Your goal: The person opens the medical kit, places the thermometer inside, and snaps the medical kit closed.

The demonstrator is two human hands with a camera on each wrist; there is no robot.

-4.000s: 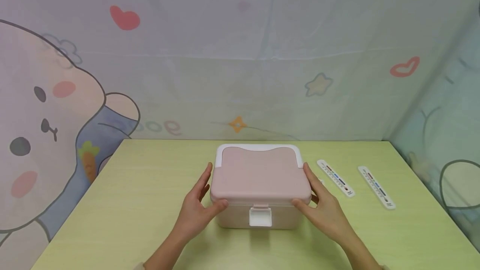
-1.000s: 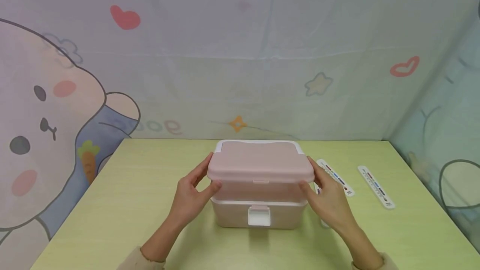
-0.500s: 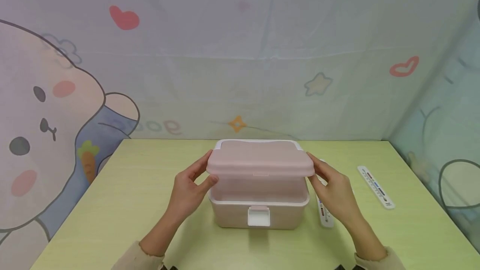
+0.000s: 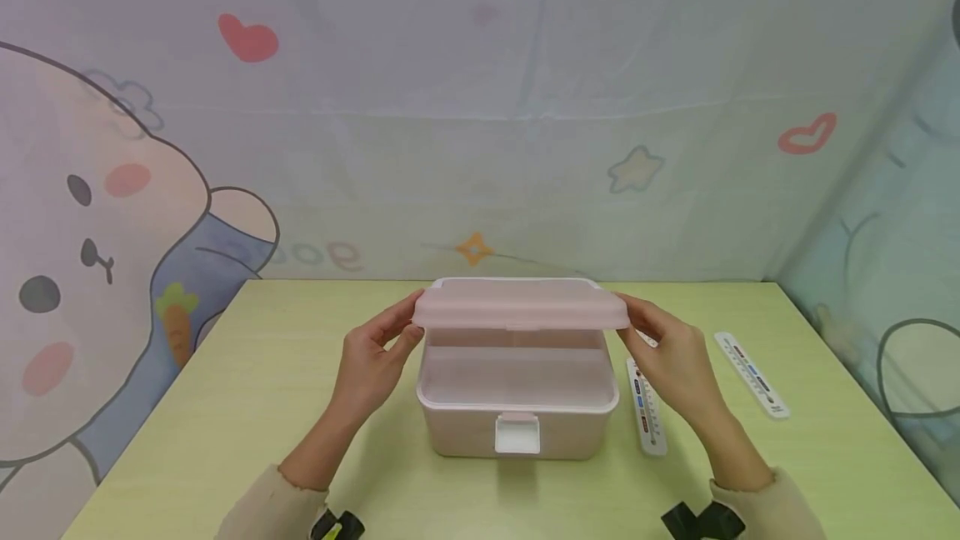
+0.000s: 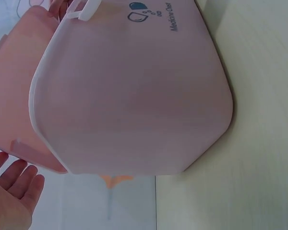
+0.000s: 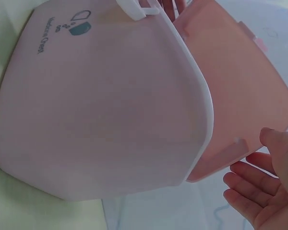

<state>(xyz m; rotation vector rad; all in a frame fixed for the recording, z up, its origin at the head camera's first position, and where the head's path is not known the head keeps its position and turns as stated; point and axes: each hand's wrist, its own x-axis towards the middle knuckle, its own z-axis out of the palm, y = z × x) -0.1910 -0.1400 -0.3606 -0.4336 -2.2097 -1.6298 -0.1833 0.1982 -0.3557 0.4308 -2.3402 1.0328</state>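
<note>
A pale pink medicine box [image 4: 517, 432] with a white rim and white front latch [image 4: 517, 433] stands mid-table. Its hinged lid [image 4: 521, 307] is tilted up and back, and the visible interior looks bare. My left hand [image 4: 371, 365] holds the lid's left edge, thumb near the front corner and fingers along the side. On the opposite edge, my right hand [image 4: 678, 365] pinches the lid between thumb and fingers. In the right wrist view, the right thumb [image 6: 269, 136] lies at the lid's inner edge. The left wrist view shows the left fingers [image 5: 21, 179] along the lid's edge.
A white thermometer strip [image 4: 647, 411] lies just right of the box, and another thermometer [image 4: 752, 375] lies farther right. A third is mostly covered by my right hand. A patterned cloth [image 4: 525, 107] hangs behind the table [image 4: 300, 340].
Both hands have raised the lid from closed to tilted well up, exposing the box's inside. The thermometer beside the box has come into view; my right hand now covers most of another one.
</note>
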